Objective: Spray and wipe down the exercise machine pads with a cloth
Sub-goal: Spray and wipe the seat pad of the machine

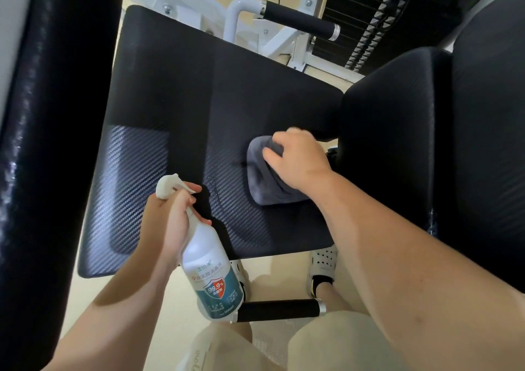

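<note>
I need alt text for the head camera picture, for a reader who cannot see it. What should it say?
A person's right hand holds a grey cloth against a black machine pad, while the left hand holds a white spray bottle by its neck. A second black pad stands at the right.

Seat pad [199,95] far half and left part free. Back pad [397,143] blocks right side; upright pad [48,143] walls left. Handle bar [301,20] stands beyond far edge.

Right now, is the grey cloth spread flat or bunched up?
Bunched up: the cloth sits in thick folds under the right hand on the seat pad.
</note>
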